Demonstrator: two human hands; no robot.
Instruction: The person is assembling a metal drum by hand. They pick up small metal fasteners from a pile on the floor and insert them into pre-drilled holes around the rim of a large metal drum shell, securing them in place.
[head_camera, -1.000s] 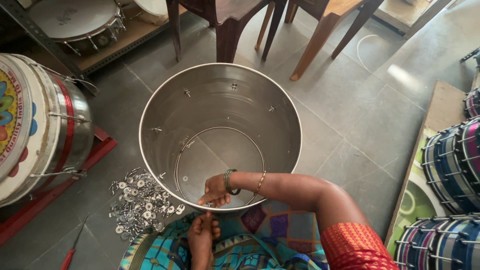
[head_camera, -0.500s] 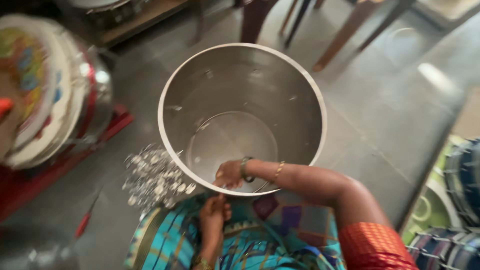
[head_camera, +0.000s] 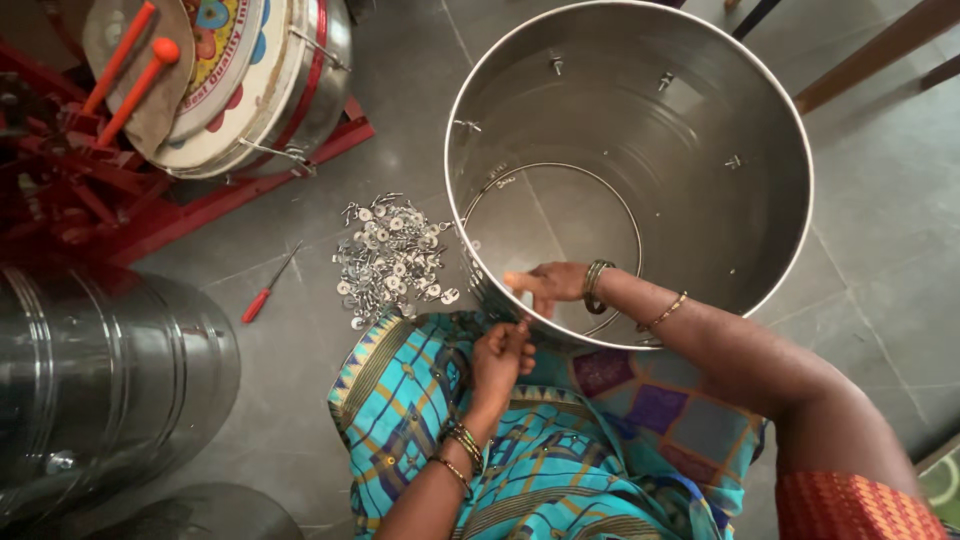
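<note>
A large open steel drum shell (head_camera: 780, 120) stands on the grey floor in front of me. My right hand (head_camera: 545, 285) reaches inside it and presses against the near wall, fingers together and pointing left. My left hand (head_camera: 500, 355) is outside the shell at the same spot on the near rim, fingers pinched on something small that I cannot make out. Small bolts stick through the shell's wall at several points. A pile of small metal screws and washers (head_camera: 393, 260) lies on the floor just left of the shell.
A red-handled screwdriver (head_camera: 266, 288) lies left of the pile. A finished drum with a painted head (head_camera: 235, 70) rests on a red stand (head_camera: 250, 190), with two orange-tipped sticks (head_camera: 130, 65) on it. Another steel shell (head_camera: 110, 380) lies at the lower left. Wooden furniture legs stand at the upper right.
The camera has swung left and closer, bringing the red stand and the steel shell at the lower left into view. Both hands stay at the near rim of the shell.
</note>
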